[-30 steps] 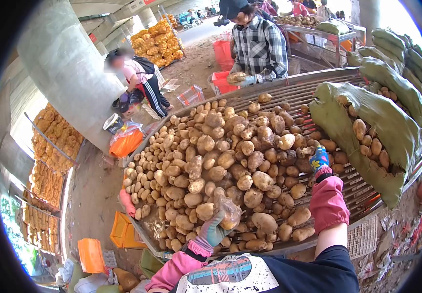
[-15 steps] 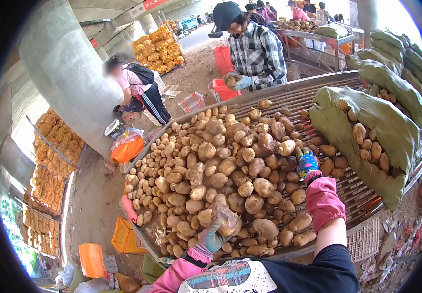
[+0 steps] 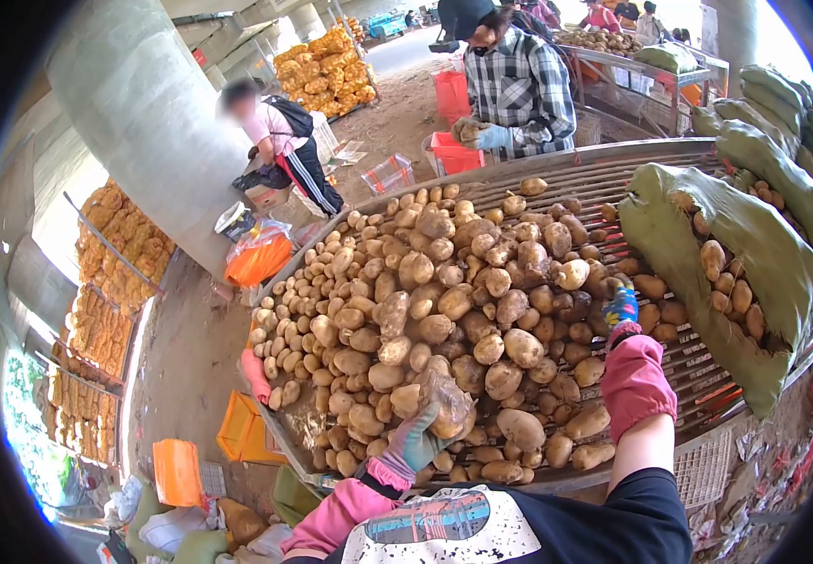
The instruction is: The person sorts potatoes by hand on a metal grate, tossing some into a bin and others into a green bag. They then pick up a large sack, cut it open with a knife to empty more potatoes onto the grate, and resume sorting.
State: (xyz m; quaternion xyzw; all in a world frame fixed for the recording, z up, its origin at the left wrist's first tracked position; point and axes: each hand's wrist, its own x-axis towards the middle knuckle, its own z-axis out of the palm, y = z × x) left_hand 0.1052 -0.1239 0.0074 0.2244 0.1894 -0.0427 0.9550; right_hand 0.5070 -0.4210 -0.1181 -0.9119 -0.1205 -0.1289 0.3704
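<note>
A big heap of potatoes (image 3: 444, 301) covers a slatted metal sorting table (image 3: 613, 179). My left hand (image 3: 416, 440), in a teal glove with a pink sleeve cover, grips a large potato (image 3: 446, 406) at the near edge of the heap. My right hand (image 3: 620, 305), in a blue patterned glove, reaches into the potatoes at the heap's right side, beside an open green sack (image 3: 707, 254). Its fingers are buried among the potatoes, so whether it holds one is hidden.
A person in a plaid shirt (image 3: 519, 89) stands across the table holding a potato over red crates (image 3: 453, 150). Another person (image 3: 284, 155) bends by a concrete pillar (image 3: 143, 122). Stacked green sacks (image 3: 782, 122) line the right. Orange crates (image 3: 242, 432) sit below the table's left end.
My left hand stays on the same large potato, lifted slightly. My right hand has moved a little within the heap's right side. The view has shifted downward.
</note>
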